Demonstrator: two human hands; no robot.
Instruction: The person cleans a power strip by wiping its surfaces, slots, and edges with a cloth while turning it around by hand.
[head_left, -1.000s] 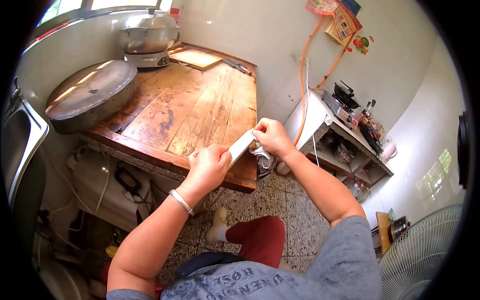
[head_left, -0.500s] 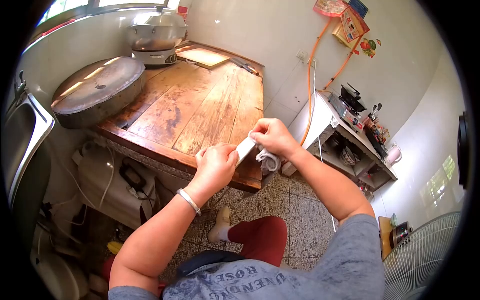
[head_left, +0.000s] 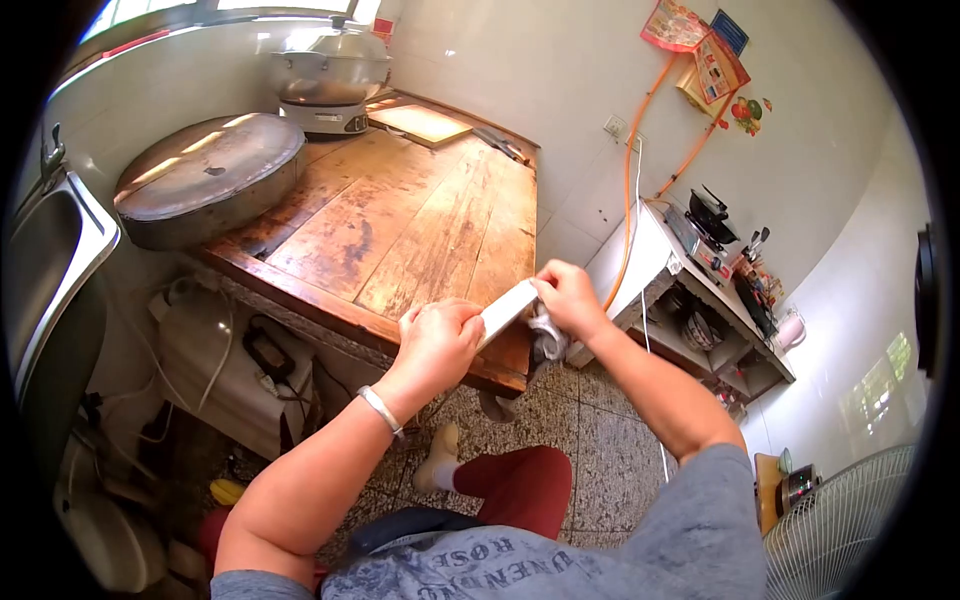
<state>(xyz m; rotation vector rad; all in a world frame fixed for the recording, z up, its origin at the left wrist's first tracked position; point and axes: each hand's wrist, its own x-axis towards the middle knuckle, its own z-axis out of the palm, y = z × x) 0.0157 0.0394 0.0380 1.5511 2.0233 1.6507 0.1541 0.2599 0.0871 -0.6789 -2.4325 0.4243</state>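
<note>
A flat white bar-shaped piece (head_left: 508,312) spans the gap between my hands, over the near right corner of the wooden table (head_left: 430,225). Its exact kind I cannot make out. My left hand (head_left: 440,340), with a silver bangle on the wrist, is closed around the near end. At the far end, my right hand (head_left: 570,300) pinches the piece between thumb and fingers. A crumpled grey-white cloth (head_left: 549,338) hangs just below my right hand, by the table edge. Whether that hand also grips the cloth is hidden.
On the table stand a large round lidded pan (head_left: 210,180), an electric pot (head_left: 328,80), a board (head_left: 420,124) and dark-handled tools (head_left: 500,145). A sink (head_left: 60,250) lies left. A shelf unit (head_left: 640,265) with cookware stands right, a fan (head_left: 850,510) at lower right.
My right hand has moved slightly right and down, away from my left hand. More of the white piece shows between them. The whole view has shifted a little.
</note>
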